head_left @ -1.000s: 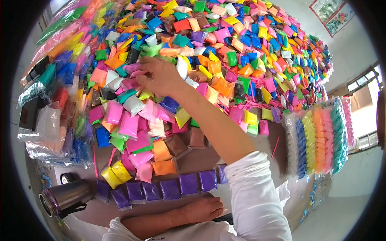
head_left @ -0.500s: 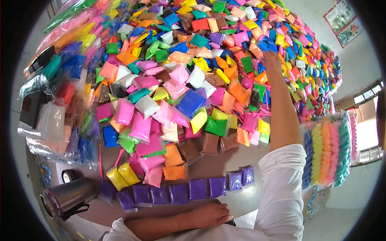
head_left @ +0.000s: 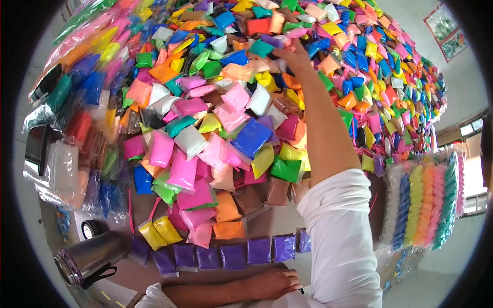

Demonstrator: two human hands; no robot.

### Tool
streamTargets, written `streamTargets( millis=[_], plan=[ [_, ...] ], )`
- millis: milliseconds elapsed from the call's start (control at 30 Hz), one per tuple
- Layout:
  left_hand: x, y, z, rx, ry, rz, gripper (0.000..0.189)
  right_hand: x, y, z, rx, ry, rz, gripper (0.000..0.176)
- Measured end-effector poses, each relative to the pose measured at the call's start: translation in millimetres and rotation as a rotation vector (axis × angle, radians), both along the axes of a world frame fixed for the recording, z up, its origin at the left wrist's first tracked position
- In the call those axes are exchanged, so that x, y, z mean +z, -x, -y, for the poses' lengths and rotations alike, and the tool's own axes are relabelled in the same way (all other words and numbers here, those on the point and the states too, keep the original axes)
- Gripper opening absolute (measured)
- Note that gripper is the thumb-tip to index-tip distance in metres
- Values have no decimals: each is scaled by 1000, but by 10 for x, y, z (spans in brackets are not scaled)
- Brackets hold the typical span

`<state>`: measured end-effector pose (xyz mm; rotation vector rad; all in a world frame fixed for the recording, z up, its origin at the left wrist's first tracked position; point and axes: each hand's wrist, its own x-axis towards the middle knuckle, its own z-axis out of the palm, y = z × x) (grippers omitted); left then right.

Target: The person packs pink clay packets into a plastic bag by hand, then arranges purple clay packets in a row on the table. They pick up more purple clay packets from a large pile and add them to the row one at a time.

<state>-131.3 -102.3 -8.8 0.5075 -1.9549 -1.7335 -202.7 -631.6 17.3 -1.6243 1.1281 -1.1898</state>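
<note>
My right hand (head_left: pixel 295 57) reaches far into a big heap of small soft packets in many colours, its thumb spread away from the fingers. Beside it lie a teal packet (head_left: pixel 261 49) and a pink packet (head_left: pixel 296 33); the fingertips are partly hidden among the packets. Close to my body, my left hand (head_left: pixel 277 283) rests at the near table edge with its fingers curled in; whatever they may hold is hidden. In front of it runs a row of purple packets (head_left: pixel 233 256), partly covered on the right by my right sleeve.
A steel flask (head_left: pixel 95 259) lies on its side at the left near a round lid (head_left: pixel 90 229). Clear plastic bags (head_left: pixel 64 159) are piled at the far left. Strips of coloured packets (head_left: pixel 426 200) hang on the right. Two yellow packets (head_left: pixel 160 231) lie just behind the purple row.
My right hand has moved left across the heap, its forearm now covering packets nearer the middle. My left hand has stayed almost in place. The view has shifted slightly.
</note>
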Motion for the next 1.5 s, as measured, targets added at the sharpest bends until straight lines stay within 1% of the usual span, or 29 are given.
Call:
streamTargets(
  millis=[33,100,133,167,233,267,300,367,433,500,533,600,700,733,767,800,867,933,1033,1067,1133,1200,1233,1300,1400,1500],
  plan=[
    [-8,7,-17,27,16,-10,27,-85,-66,61,-44,-43,-154,81],
    [-28,29,-64,74,44,-33,28,-96,-210,-101,-46,3,-289,77],
    [-15,26,-67,63,37,-1,27,-104,-281,-182,-49,28,-356,75],
    [7,21,-54,55,33,29,27,93,-339,-458,-28,86,-390,72],
    [9,19,-38,70,64,49,26,266,-405,-588,67,210,-690,65],
    [-9,25,-58,91,95,36,25,440,-403,-807,188,199,-525,48],
    [-25,30,-57,116,127,23,25,467,-358,-778,143,249,-438,45],
    [2,12,-37,90,99,19,23,502,-192,-646,61,337,-256,39],
    [-8,12,-41,96,85,-4,22,491,150,-301,-188,342,-165,32],
    [-54,18,-77,132,88,-47,20,383,527,27,-256,298,-289,35],
    [-30,12,-36,10,73,77,18,312,674,159,-252,322,-439,38],
    [37,-20,64,-234,38,323,22,238,808,304,-239,368,-739,45],
    [-61,-49,-81,46,38,58,19,174,779,357,-235,350,-821,55],
    [-34,-72,-42,-1,21,84,18,123,802,504,-247,258,-824,59],
    [13,-91,9,-50,4,109,18,59,834,627,-305,239,-1011,62],
    [34,-103,60,-96,-8,134,18,-100,997,935,-272,257,-1174,61],
    [6,-88,40,-100,-51,135,18,-252,1022,1151,-296,267,-1270,60],
    [-18,-78,16,-99,-72,130,18,-135,916,871,-420,238,-1137,60],
    [-45,-77,-28,-62,-53,110,18,4,885,649,-394,163,-884,58],
    [-54,-80,-33,-48,-41,103,18,67,877,521,-453,186,-856,57],
    [-70,-78,-69,0,-21,79,17,267,623,204,-559,237,-794,56],
    [-99,-52,-121,48,0,69,17,339,445,208,-542,716,-828,48],
    [-77,-53,-104,31,2,68,17,395,349,191,-532,954,-835,44],
    [-36,-52,-60,-2,9,64,17,499,1,213,-398,1060,-867,30],
    [-9,-25,-29,-136,71,164,17,265,-337,354,-462,1118,-1046,37],
    [-76,-5,-47,-169,80,169,20,215,-424,330,-502,877,-997,35]
  ],
)
